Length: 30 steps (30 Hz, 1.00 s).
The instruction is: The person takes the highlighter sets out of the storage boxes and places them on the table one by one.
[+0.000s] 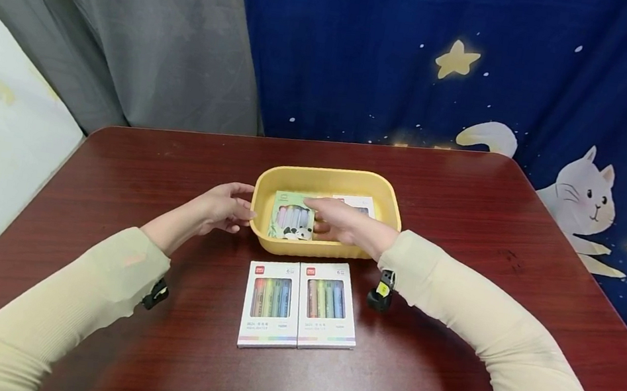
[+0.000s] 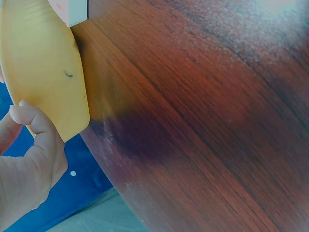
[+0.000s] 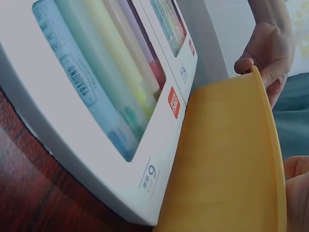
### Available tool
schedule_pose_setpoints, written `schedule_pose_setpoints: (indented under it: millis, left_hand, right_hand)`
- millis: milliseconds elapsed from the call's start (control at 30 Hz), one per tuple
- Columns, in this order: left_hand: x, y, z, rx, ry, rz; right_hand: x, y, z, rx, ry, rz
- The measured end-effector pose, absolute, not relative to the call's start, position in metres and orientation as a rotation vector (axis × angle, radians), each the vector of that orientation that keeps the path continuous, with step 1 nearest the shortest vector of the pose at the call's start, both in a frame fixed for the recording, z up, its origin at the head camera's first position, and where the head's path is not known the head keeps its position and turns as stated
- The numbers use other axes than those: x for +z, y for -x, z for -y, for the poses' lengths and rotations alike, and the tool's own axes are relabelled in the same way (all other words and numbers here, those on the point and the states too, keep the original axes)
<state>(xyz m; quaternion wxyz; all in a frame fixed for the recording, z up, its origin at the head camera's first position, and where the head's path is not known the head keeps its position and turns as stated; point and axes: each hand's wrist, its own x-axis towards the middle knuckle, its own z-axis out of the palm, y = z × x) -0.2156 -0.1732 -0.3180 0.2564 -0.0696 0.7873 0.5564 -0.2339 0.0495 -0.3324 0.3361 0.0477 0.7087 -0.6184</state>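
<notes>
A yellow plastic basket (image 1: 318, 249) sits near the table's middle. My left hand (image 1: 221, 209) holds its left rim, with thumb and fingers on either side of the wall in the right wrist view. Inside the basket lies a green pen box (image 1: 287, 208) with a panda picture and a window showing pastel pens. My right hand (image 1: 340, 219) reaches over the front rim and grips the right edge of that box. Behind this hand, a white pen box (image 1: 365, 204) is partly hidden in the basket.
Two white boxes of highlighters, a left one (image 1: 269, 333) and a right one (image 1: 326, 336), lie side by side in front of the basket. The dark red wooden table (image 1: 421, 371) ends at a blue star-patterned curtain (image 1: 370, 50) and a grey one (image 1: 179, 36).
</notes>
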Motion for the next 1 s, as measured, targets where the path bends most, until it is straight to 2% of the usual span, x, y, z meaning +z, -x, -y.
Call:
schedule_pose_setpoints:
  millis: [1000]
  left_hand:
    - [-0.3193,0.2177,0.1732,1.51,0.185,-2.135]
  right_hand:
    - [-0.3255,0.2328,-0.0449,-1.654,-0.159,-1.831]
